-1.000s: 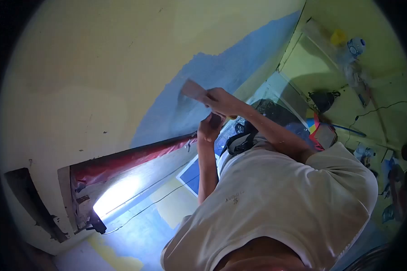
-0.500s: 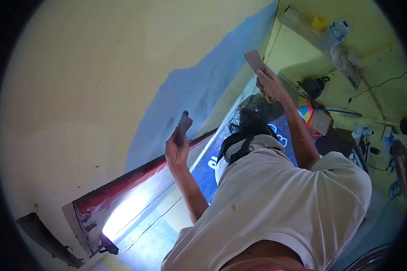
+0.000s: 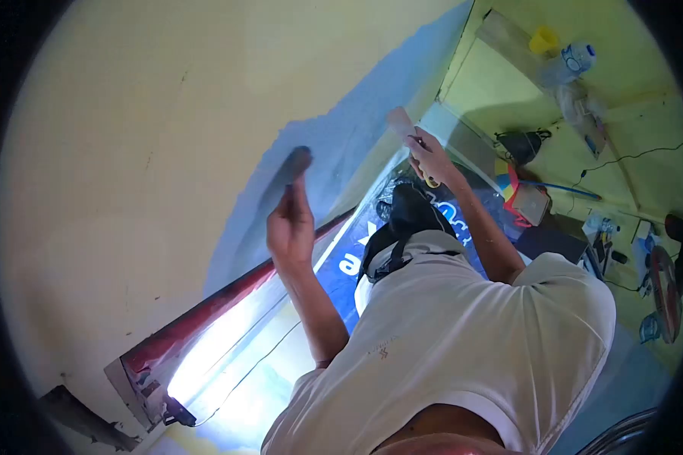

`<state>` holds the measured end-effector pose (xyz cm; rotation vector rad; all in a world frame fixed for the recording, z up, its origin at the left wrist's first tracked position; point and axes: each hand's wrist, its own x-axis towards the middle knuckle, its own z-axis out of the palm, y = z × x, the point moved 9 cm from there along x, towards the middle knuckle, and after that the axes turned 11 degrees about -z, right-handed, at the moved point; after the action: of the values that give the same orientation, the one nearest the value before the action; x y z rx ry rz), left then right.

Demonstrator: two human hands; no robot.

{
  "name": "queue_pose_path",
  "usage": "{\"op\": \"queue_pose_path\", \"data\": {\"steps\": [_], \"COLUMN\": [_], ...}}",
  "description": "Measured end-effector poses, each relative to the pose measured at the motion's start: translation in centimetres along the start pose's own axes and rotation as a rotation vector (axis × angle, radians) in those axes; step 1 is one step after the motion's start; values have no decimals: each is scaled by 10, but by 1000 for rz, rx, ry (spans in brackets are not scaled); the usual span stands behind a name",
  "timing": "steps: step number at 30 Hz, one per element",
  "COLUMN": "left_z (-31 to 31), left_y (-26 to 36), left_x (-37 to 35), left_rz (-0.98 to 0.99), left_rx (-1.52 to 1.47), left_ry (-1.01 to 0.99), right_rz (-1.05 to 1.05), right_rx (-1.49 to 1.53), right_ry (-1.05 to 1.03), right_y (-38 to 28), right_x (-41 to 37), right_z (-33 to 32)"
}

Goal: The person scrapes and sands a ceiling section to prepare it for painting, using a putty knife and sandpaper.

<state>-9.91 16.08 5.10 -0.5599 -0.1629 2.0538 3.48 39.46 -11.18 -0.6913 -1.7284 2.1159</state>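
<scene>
My left hand [image 3: 291, 235] is raised at the left against the wall [image 3: 152, 159]. Its fingers close round a dark flat-bladed scraper [image 3: 300, 159], whose blurred end overlaps the wall's blue-grey patch [image 3: 334, 144]. Farther right, my right hand [image 3: 434, 158] grips a putty knife [image 3: 400, 124] with a pale, broad blade pointing up and left. Some yellow of its handle shows under my fingers. That blade is in front of the blue patch's right-hand part, close to the wall corner.
Below the patch runs a red-edged ledge [image 3: 205, 315] with a bright lamp glare. A blue printed sheet [image 3: 341, 265] lies by my legs. At right are a shelf board [image 3: 508, 42], a yellow cup [image 3: 542, 40], a plastic bottle [image 3: 577, 58], a black pouch [image 3: 521, 144] and a fan [image 3: 664, 292].
My left hand has turned and moved slightly up, its scraper now higher on the blue patch. My right hand with the putty knife has shifted left and down.
</scene>
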Motion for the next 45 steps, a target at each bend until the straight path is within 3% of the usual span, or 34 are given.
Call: {"op": "queue_pose_path", "data": {"steps": [2, 6, 9, 10, 12, 14, 15, 18, 22, 26, 29, 32, 35, 45], "left_z": [23, 21, -23, -48, -133, -162, -185, -175, -162, -157, -152, -145, -152, -145], "left_y": [2, 36, 55, 51, 77, 66, 78, 68, 79, 85, 85, 78, 82, 82], "left_x": [-23, -102, -129, -128, -135, -116, -119, -117, -130, -131, -122, -113, -111, -100], "left_rz": [-12, 91, 198, 280, 308, 246, 331, 378, 432, 409, 355, 392, 322, 302], "left_rx": [-283, -355, -45, -56, 238, 418, 429, 446, 487, 549, 606, 644, 627, 618], "left_ry": [-28, -196, -62, 146, 441, 555, 633, 690, 659, 668, 651, 708, 646, 591], "right_rz": [-63, -106, -143, -167, -230, -279, -302, -402, -251, -354, -207, -272, -195, -314], "right_rx": [-8, -56, -89, -121, -176, -161, -153, -157, -105, -40, -14, 12, 35, 93], "right_ry": [7, 68, 75, 43, -16, -91, -127, -238, -159, -179, -106, -141, -132, -197], "right_y": [-17, -23, -23, -24, -28, -49, -59, -74, -48, -65, -47, -62, -46, -73], "right_x": [8, 19, 23, 26, 38, 50, 56, 73, 73, 72, 74, 71, 69, 77], "right_z": [1, -7, -12, -10, -8, 9, 19, 43, 35, 45, 38, 45, 37, 55]}}
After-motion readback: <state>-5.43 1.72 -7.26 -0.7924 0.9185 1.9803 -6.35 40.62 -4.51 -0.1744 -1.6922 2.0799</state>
